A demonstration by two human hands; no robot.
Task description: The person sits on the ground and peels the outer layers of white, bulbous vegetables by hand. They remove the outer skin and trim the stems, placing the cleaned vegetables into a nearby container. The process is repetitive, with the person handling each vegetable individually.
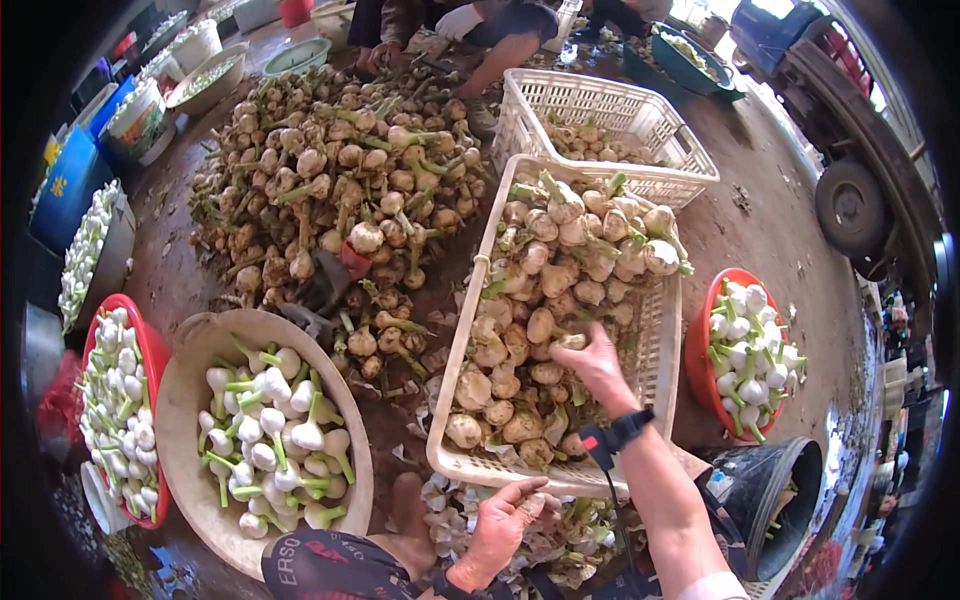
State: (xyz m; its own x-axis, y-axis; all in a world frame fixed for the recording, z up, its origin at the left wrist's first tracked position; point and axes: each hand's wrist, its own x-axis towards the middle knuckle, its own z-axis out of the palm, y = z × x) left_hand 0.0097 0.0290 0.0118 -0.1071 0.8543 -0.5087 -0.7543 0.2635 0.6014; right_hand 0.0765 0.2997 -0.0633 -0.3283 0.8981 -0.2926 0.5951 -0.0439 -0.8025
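My right hand point(600, 368) reaches into the near white plastic crate point(462, 385), its fingers closed around a garlic bulb point(570, 343) on top of the others. Unpeeled, soil-stained garlic bulbs point(540, 225) with short cut stems fill much of this crate. Below the crate's front edge is my left hand point(505, 528), fingers curled and thumb pressed toward them. What it holds, if anything, cannot be made out. Loose peeled skins point(585, 535) lie beneath it. At my left stands a wide pale basin point(178, 420) of clean white garlic bulbs point(275, 430) with green stems.
A large heap of unpeeled garlic point(330, 170) covers the floor ahead. Red tubs of white garlic stand left point(152, 370) and right point(700, 350). A second crate point(690, 160) sits behind the first; a dark bucket point(790, 500) lies at right. Other people point(470, 25) work beyond the heap.
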